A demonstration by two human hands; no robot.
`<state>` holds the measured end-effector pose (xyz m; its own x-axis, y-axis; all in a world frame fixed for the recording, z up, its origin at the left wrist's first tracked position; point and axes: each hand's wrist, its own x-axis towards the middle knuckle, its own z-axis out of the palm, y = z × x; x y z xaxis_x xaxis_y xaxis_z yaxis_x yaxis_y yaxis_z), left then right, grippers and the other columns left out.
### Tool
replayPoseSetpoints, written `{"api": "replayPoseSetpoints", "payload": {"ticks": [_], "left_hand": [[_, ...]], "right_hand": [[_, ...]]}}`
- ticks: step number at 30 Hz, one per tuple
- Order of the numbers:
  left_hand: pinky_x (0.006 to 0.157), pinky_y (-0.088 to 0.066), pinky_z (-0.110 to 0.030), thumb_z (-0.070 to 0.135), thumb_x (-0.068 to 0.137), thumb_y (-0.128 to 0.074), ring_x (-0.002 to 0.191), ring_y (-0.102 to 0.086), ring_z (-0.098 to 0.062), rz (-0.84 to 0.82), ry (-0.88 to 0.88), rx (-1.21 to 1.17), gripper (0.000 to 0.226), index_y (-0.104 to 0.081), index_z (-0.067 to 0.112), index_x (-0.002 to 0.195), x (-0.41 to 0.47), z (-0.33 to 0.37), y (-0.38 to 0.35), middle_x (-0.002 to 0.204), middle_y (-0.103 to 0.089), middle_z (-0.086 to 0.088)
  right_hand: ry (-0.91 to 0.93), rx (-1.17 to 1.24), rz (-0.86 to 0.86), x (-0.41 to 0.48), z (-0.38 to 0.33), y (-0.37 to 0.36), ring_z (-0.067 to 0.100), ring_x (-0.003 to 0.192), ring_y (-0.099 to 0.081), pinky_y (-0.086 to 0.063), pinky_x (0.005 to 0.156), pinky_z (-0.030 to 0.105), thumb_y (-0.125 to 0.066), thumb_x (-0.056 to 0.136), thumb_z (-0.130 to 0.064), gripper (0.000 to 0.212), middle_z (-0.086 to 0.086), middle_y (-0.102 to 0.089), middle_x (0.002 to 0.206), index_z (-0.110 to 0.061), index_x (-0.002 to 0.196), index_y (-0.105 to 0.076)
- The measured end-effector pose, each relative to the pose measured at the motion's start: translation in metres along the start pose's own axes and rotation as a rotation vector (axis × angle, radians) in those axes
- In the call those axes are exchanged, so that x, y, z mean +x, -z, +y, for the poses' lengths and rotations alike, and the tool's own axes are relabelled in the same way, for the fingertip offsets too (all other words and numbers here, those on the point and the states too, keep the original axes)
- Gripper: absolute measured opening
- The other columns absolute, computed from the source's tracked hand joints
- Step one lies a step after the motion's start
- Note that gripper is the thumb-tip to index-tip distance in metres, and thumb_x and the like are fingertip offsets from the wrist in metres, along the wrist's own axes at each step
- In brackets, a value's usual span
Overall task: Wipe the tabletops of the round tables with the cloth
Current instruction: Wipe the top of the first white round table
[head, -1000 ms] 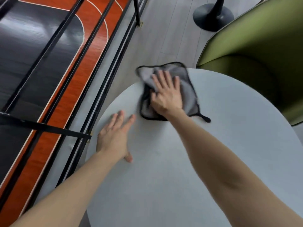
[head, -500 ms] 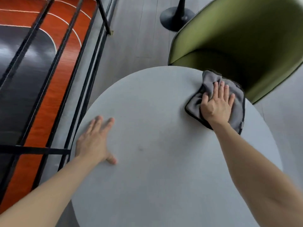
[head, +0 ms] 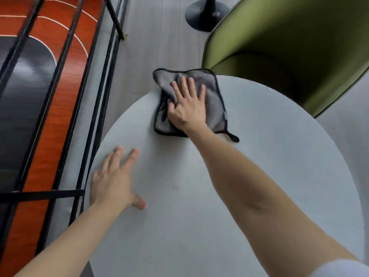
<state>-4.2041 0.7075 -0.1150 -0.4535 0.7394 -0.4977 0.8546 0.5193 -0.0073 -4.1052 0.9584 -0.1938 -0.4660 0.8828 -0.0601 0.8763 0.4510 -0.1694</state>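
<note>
Wiping stroke in hand: right hand (head: 187, 108), fingers flat, presses cloth (head: 214, 96) at counter (head: 279, 166) twelve-o'clock rim, its corner seemingly overhanging. Left hand (head: 113, 182) flat, bracing at nine. Next, likely: sweep toward six.

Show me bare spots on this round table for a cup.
Bare: the right side of the tabletop, between right forearm and green chair, and the wedge between both forearms. Crowded: the far rim, where the right hand presses the cloth, and the left rim under the left hand.

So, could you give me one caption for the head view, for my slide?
Right hand presses a grey cloth at the far edge of the round table; left hand rests flat.
</note>
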Motion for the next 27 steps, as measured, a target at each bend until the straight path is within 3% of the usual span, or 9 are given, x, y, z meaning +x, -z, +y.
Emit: {"api": "replayPoseSetpoints", "payload": {"ticks": [3,7,12,16,21,24,27], "left_hand": [[0.125,-0.029,-0.051,0.068,0.036,-0.099,0.163,0.012,-0.018,-0.029,0.023,0.023,0.169,0.006,0.043,0.167,0.001,0.002,0.000,0.174,0.024,0.006],[0.123,-0.031,-0.050,0.067,0.037,-0.100,0.163,0.015,-0.017,-0.037,0.030,0.026,0.170,0.008,0.043,0.167,-0.001,0.006,0.001,0.174,0.026,0.007],[0.125,-0.030,-0.050,0.067,0.033,-0.100,0.163,0.015,-0.017,-0.050,0.026,0.016,0.177,0.019,0.049,0.162,0.004,0.002,-0.003,0.174,0.026,0.007],[0.125,-0.031,-0.052,0.070,0.032,-0.099,0.163,0.011,-0.018,-0.047,0.022,0.023,0.176,0.017,0.050,0.162,0.005,-0.001,-0.005,0.174,0.024,0.007],[0.118,-0.036,-0.058,0.071,0.032,-0.098,0.163,0.010,-0.017,-0.034,0.006,0.013,0.173,0.014,0.051,0.163,0.004,0.003,-0.003,0.175,0.019,0.007],[0.118,-0.037,-0.055,0.069,0.033,-0.099,0.164,0.004,-0.018,0.000,-0.010,-0.009,0.170,0.006,0.048,0.165,0.002,0.004,-0.005,0.177,0.011,0.005],[0.110,-0.045,-0.052,0.073,0.041,-0.095,0.154,-0.023,-0.026,0.136,0.015,-0.112,0.146,-0.023,0.035,0.162,-0.017,-0.005,-0.019,0.165,-0.023,-0.001]], "right_hand": [[0.229,-0.016,-0.071,-0.012,-0.080,-0.017,0.029,0.170,-0.003,0.004,0.133,0.064,-0.033,0.102,-0.050,0.073,0.002,-0.011,0.184,-0.034,0.173,-0.027],[0.250,-0.003,-0.076,-0.009,-0.063,-0.017,0.023,0.170,-0.003,0.003,0.136,0.056,-0.036,0.104,-0.044,0.073,-0.001,-0.010,0.184,-0.029,0.174,-0.023],[-0.128,0.053,0.024,-0.020,0.091,0.008,0.022,0.170,-0.005,-0.001,0.137,0.052,-0.029,0.103,-0.046,0.075,0.002,-0.009,0.184,-0.025,0.175,-0.021],[-0.534,0.101,0.056,-0.104,0.228,0.037,0.020,0.170,0.004,0.004,0.137,0.052,-0.019,0.106,-0.056,0.077,-0.001,0.002,0.184,-0.026,0.176,-0.009],[-0.754,0.095,0.066,-0.164,0.251,0.035,0.022,0.170,0.007,0.006,0.136,0.057,-0.016,0.102,-0.063,0.083,0.002,0.003,0.184,-0.026,0.176,-0.008],[-0.659,0.084,0.044,-0.141,0.209,0.032,0.025,0.170,0.008,0.008,0.134,0.062,-0.015,0.101,-0.068,0.084,0.003,0.004,0.184,-0.030,0.176,-0.009],[-0.364,0.029,0.002,-0.101,0.119,0.017,0.026,0.170,0.009,0.008,0.132,0.065,-0.017,0.103,-0.067,0.079,0.004,0.004,0.184,-0.036,0.175,-0.010]]}}
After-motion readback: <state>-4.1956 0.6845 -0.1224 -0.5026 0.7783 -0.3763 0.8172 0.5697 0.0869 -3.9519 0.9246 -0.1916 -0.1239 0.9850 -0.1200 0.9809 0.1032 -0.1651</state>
